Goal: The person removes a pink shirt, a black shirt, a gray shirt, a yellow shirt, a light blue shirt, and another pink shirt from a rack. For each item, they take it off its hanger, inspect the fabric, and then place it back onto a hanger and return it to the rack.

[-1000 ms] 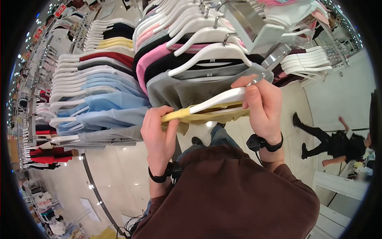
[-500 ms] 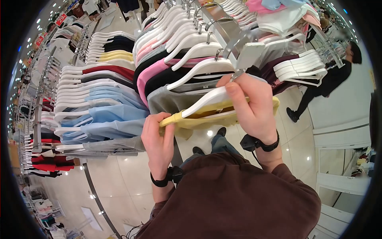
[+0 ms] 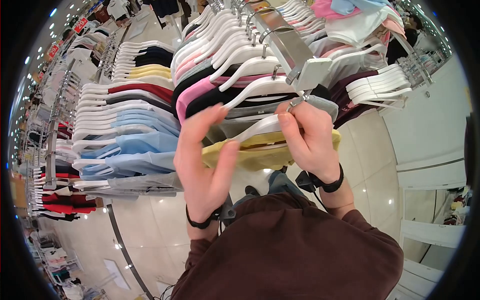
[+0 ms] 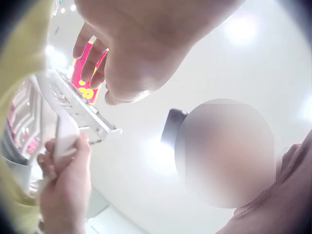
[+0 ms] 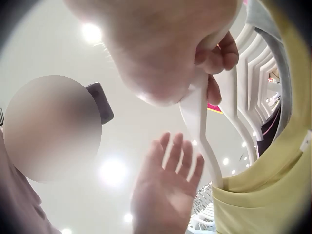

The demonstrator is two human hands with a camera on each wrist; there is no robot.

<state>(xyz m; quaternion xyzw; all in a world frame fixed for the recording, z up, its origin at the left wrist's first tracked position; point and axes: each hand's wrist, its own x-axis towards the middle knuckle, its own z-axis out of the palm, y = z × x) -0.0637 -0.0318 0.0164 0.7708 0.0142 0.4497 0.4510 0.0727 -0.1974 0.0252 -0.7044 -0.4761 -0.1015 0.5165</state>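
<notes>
My right hand (image 3: 312, 142) grips a white hanger (image 3: 257, 127) at its neck, just below the metal hook (image 3: 297, 103). A yellow top (image 3: 260, 156) hangs from that hanger. The hook is close below the end cap of the chrome rail (image 3: 285, 40). Held up near the top's left shoulder, my left hand (image 3: 200, 165) has its fingers spread and nothing in them. The right wrist view shows this left hand (image 5: 165, 195) apart from the hanger (image 5: 196, 119), palm showing. Behind the yellow top hangs a grey top (image 3: 220, 131).
White hangers with pink, black and grey tops (image 3: 200, 92) fill the rail ahead. To the left, another row carries light blue tops (image 3: 145, 145). Bare white hangers (image 3: 377, 85) hang at the right. Below is a tiled floor (image 3: 145, 235).
My left hand has let go of the yellow top's shoulder and lifted off it, fingers opening. My right hand keeps hold of the hanger, shifted left from a second ago. A passer-by has left the right side.
</notes>
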